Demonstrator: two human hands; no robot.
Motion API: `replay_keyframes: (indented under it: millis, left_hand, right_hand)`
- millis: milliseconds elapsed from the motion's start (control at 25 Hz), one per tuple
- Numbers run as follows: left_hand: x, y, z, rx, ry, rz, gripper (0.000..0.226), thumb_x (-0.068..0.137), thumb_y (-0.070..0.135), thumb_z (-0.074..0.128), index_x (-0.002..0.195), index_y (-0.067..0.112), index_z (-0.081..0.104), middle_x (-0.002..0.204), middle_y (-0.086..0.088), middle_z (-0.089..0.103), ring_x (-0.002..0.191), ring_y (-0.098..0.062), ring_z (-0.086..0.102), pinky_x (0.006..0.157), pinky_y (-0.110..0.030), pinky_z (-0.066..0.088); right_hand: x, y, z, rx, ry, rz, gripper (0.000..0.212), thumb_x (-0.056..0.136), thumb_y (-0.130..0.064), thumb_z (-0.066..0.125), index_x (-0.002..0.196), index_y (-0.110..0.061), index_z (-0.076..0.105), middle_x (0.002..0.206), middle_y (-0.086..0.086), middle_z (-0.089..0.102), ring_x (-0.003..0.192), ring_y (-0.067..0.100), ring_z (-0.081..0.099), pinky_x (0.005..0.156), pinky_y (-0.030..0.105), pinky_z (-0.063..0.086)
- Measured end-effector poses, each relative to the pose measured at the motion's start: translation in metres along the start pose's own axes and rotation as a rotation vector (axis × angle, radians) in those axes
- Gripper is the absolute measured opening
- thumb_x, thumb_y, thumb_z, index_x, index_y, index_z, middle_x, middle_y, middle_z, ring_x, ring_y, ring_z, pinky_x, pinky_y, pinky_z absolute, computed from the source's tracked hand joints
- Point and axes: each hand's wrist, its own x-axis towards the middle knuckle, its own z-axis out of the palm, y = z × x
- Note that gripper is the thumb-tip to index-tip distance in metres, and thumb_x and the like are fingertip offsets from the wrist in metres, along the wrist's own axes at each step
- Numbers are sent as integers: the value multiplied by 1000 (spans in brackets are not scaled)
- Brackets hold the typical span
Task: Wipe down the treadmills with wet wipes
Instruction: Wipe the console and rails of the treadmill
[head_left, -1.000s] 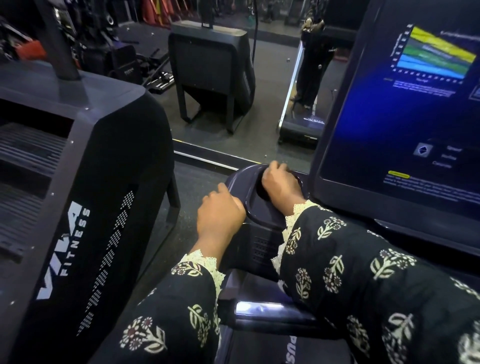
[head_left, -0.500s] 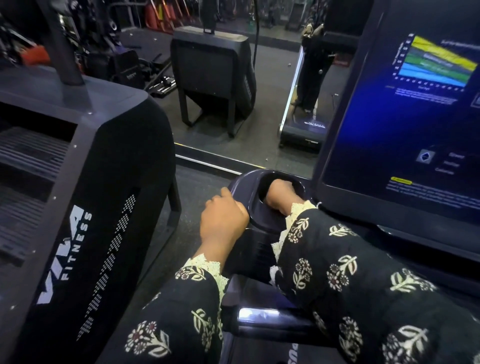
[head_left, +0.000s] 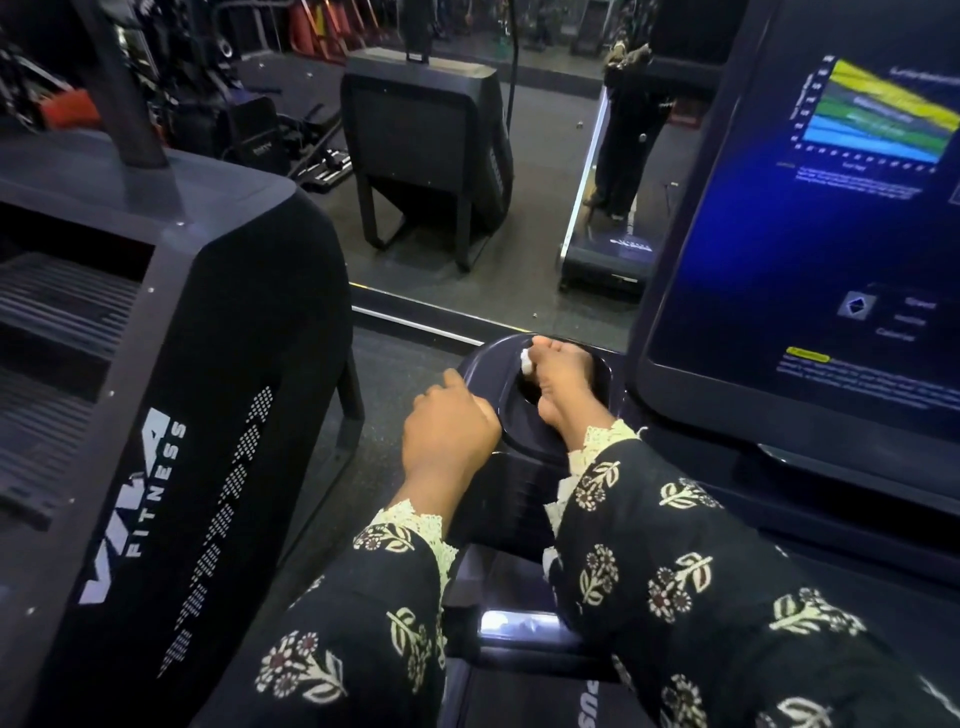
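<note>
In the head view, the right hand (head_left: 563, 384) is seen reaching into the cup holder (head_left: 491, 366) of the treadmill, its fingers curled round a white wet wipe (head_left: 527, 361), of which only a small bunched piece shows, pressed against the holder's far inner wall. The holder's left rim is gripped by the left hand (head_left: 449, 431), thumb on top, fingers curled over the outer side. Just right of the holder the lit console screen (head_left: 810, 234) is seen.

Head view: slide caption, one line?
Right hand presses a small white wet wipe inside the treadmill's dark round cup holder; left hand grips its rim.
</note>
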Motion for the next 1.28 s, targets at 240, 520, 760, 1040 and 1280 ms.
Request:
replay_keyframes:
  millis: [240, 520, 760, 1040, 1280]
  left_hand:
    - [3, 1, 0, -6, -8, -8, 28, 89, 15, 39, 112, 0, 47, 110, -25, 60, 102, -42, 54, 77, -41, 41]
    - [-2, -4, -3, -23, -29, -3, 35, 97, 22, 35, 124, 4, 48, 114, -25, 60, 105, -43, 56, 82, -43, 43]
    - [-11, -11, -3, -2, -58, 7, 46, 101, 31, 31, 143, 13, 37, 123, -23, 57, 112, -42, 53, 88, -43, 42]
    - [-29, -11, -7, 53, -88, 20, 55, 101, 35, 30, 149, 10, 26, 135, -23, 48, 119, -41, 48, 92, -45, 41]
    - [-40, -10, -8, 131, -135, 61, 66, 99, 42, 31, 152, 6, 15, 148, -19, 32, 128, -38, 40, 96, -48, 39]
  right_hand:
    - [-41, -15, -33, -968, -399, -289, 11, 73, 3, 58, 67, -1, 65, 64, 13, 66, 58, 25, 59, 60, 32, 50]
    - [-86, 14, -61, -939, -453, -646, 31, 76, 0, 55, 103, -14, 62, 84, -4, 63, 75, 12, 58, 73, 17, 43]
    - [-111, 48, -74, -1487, -510, -1190, 27, 86, -1, 39, 107, -2, 56, 100, 16, 58, 91, 30, 51, 80, 38, 47]
    - [-115, 24, -113, -1597, -169, -944, 31, 87, 0, 50, 119, 0, 53, 118, 13, 47, 98, 30, 53, 72, 36, 44]
    - [-123, 40, -117, -1866, -21, -905, 36, 82, 4, 35, 105, 1, 63, 123, 23, 48, 87, 24, 52, 62, 26, 38]
